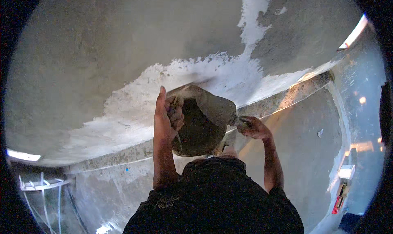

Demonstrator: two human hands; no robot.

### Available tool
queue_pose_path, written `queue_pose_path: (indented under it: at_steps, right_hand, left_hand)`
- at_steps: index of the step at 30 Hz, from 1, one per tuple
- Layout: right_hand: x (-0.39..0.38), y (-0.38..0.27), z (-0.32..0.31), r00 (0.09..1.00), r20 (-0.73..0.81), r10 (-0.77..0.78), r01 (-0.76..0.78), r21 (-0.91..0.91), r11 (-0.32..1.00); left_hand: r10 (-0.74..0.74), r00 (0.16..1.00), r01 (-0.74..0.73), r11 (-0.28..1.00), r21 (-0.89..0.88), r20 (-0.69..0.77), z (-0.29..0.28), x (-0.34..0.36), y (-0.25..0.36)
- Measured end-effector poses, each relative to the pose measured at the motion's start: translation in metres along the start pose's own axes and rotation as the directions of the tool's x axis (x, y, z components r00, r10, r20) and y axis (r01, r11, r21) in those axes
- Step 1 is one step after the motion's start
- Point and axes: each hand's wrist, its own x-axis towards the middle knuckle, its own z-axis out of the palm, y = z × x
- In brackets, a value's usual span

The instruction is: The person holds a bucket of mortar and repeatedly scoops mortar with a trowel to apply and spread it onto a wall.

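My left hand (167, 120) is shut around the rim of a dark round mortar pan (197, 135), held up in front of me, with a thin stick pinched under its fingers. My right hand (252, 128) grips the handle of a flat trowel (213, 105), whose grey, plaster-smeared blade rests across the pan's upper edge. Both hands are raised close to a grey concrete surface (102, 50) that is partly coated with a rough white plaster patch (192, 72).
A pale ledge (123, 156) runs diagonally behind the hands. White rails of a frame (41, 185) show at lower left. On the right wall sit a small white box (346, 171) and a red object (338, 204). Bright light strips (353, 33) show at the edges.
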Motion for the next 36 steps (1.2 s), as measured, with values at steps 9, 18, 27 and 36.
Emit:
queue_pose_path:
  at_steps: [9,18,27,36]
  right_hand:
    - [-0.026,0.007,0.026,0.925,-0.114,0.362,-0.127,0.806,0.579]
    - [-0.011,0.067,0.018,0.76,-0.167,0.628,-0.134,0.906,0.402]
    - [0.039,0.07,0.011,0.743,-0.399,0.538,0.014,0.812,0.583]
    - [0.054,0.078,0.023,0.71,-0.558,0.429,0.143,0.711,0.688]
  left_hand:
    - [-0.027,0.988,0.026,1.0,-0.01,-0.154,0.028,-0.001,-0.008]
    - [0.101,0.97,-0.114,0.993,-0.045,-0.222,0.032,0.003,-0.017]
    - [0.059,0.982,-0.064,0.998,-0.023,-0.18,0.039,-0.017,-0.02]
    - [0.089,0.969,-0.088,0.996,0.018,-0.228,0.03,-0.022,-0.031]
